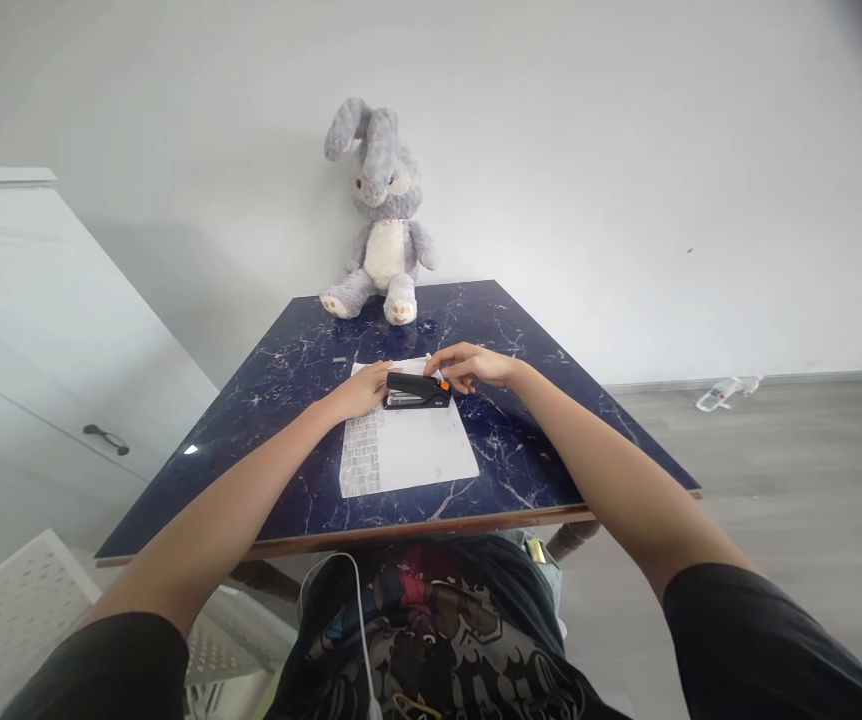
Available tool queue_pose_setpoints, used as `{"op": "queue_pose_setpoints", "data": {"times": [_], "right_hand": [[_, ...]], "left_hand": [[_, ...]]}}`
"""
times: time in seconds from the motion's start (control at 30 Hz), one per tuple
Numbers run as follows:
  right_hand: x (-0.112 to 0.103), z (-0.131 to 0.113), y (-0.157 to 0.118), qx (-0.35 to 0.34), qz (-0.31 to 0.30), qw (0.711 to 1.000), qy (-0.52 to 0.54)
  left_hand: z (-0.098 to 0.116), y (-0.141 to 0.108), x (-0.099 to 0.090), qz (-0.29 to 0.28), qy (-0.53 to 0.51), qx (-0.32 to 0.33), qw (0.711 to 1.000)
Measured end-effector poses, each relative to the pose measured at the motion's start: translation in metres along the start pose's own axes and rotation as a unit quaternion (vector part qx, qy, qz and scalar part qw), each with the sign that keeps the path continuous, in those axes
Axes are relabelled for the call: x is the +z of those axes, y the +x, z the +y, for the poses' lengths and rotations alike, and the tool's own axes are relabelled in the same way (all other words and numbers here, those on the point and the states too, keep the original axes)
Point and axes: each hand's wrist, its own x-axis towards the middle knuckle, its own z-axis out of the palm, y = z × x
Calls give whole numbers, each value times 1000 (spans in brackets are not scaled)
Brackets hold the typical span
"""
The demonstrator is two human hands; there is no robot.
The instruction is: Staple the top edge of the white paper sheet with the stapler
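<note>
A black stapler with an orange part at its right end lies across a white sheet of paper, which has a printed block pattern down its left side. My left hand rests flat on the upper left of the paper, its fingertips by the stapler's left end. Behind the stapler's right end, my right hand has its fingers bent down at the paper's upper right corner. A bit of that corner appears raised between the thumb and fingers. The stapler partly hides the left fingertips.
A grey plush rabbit sits at the back of the blue marbled table, against the wall. Left of the paper's top lies a small grey strip. A white cabinet stands at left, and a white perforated chair at lower left.
</note>
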Motion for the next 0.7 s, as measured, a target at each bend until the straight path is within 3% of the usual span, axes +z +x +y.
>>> {"op": "queue_pose_setpoints", "data": {"times": [0.2, 0.33, 0.57, 0.7], "right_hand": [[0, 9, -4, 96, -121, 982, 106], [4, 12, -3, 130, -145, 973, 126], [4, 14, -3, 129, -142, 971, 143], [3, 13, -2, 139, -140, 970, 140]], "left_hand": [[-4, 1, -5, -46, -42, -21, 998], [-1, 3, -7, -42, -74, -21, 996], [1, 4, -9, 39, -200, -60, 977], [-1, 4, -13, 108, -323, -110, 934]]}}
